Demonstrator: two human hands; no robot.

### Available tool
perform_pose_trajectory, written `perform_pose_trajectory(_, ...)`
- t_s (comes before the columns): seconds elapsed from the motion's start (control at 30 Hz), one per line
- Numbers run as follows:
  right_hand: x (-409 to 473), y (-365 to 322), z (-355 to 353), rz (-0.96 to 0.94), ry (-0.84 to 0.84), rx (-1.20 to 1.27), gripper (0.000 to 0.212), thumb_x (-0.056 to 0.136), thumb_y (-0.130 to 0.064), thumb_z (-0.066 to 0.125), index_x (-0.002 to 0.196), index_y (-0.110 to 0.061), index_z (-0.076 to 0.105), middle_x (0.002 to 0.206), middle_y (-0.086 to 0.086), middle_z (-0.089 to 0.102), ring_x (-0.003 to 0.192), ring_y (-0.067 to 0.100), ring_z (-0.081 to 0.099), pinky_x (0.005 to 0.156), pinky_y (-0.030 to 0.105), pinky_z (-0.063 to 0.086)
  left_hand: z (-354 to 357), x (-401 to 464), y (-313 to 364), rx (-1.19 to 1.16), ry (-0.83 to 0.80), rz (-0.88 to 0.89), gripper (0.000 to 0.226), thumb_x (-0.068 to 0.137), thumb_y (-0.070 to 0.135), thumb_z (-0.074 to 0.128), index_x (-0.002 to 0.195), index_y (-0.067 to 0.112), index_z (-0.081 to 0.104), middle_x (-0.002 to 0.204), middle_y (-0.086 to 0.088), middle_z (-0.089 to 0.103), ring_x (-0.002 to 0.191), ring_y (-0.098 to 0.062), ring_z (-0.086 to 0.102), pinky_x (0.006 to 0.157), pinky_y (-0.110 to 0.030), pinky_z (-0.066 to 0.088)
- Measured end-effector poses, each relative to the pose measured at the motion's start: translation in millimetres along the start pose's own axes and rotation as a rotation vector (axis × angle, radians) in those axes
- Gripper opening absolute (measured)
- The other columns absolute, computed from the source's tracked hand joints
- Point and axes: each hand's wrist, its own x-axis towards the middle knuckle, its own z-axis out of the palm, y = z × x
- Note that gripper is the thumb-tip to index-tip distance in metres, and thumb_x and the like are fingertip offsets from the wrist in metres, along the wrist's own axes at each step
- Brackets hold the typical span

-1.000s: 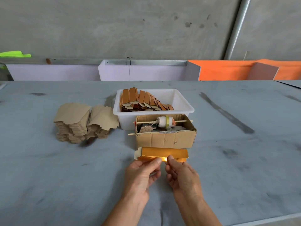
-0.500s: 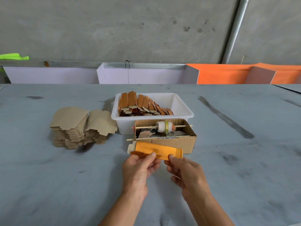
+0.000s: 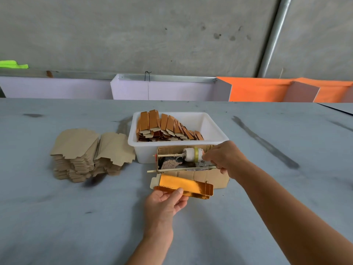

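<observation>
My left hand [image 3: 165, 204] pinches a folded gold foil card [image 3: 184, 185] by its near edge, just above the table in front of an open cardboard box [image 3: 202, 176]. Inside that box a white roll with a yellow band [image 3: 192, 154] sits on a thin wooden stick. My right hand [image 3: 226, 158] reaches over the right end of the box, its curled fingers at the roll's right end. Whether they grip the roll cannot be made out.
A white plastic tub [image 3: 212, 129] behind the box holds several folded gold pieces [image 3: 164, 127]. To the left lies a stack of brown card blanks [image 3: 89, 152]. White and orange boards [image 3: 257, 89] stand along the grey table's far edge.
My right hand let go of the gold card and moved up and right to the roll in the cardboard box. The left hand alone now holds the card.
</observation>
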Motion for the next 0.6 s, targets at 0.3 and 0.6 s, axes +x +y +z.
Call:
perform_pose_trajectory(0.3, 21, -11, 10, 0.036, -0.136, -0.290, 0.028, 0.077, -0.015, 0.075, 0.092, -0.009, 0.053, 0.068, 0.005, 0.047, 0.054, 0.011, 0.039, 0.043, 0.022, 0.031, 0, 3, -2, -0.026, -0.015, -0.010, 0.009, 0.078, -0.007, 0.067, 0.082, 0.001, 0.064, 0.065, -0.012, 0.070, 0.056, -0.021, 0.066, 0.052, -0.025, 0.055)
perform_pose_trajectory(0.6, 28, -15, 12, 0.126, -0.250, -0.334, 0.022, 0.083, -0.014, 0.069, 0.083, -0.012, 0.047, 0.062, 0.001, 0.041, 0.049, 0.007, 0.033, 0.031, 0.014, 0.028, 0, 4, -1, -0.015, -0.014, -0.021, 0.010, 0.077, -0.005, 0.069, 0.084, 0.001, 0.064, 0.070, -0.014, 0.071, 0.059, -0.022, 0.068, 0.053, -0.025, 0.055)
